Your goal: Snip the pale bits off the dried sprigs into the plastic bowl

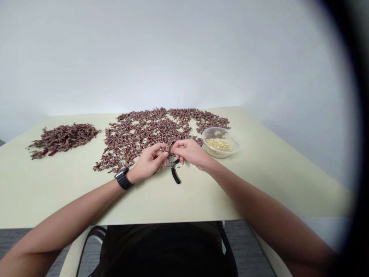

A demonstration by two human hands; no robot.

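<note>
Hands (168,156) over pliers (174,171), bare table (184,204) nearest edge

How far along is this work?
Possibly done: the denser pile or the wide spread of brownish pieces; I can't tell which. In hand: a tiny piece, apparently pinched between left hand and right hand. Probably left: the other group, plus gold bits.

Heap (67,137) left, pliers (175,175) before wide pile (144,130), tub (221,154) right
</note>
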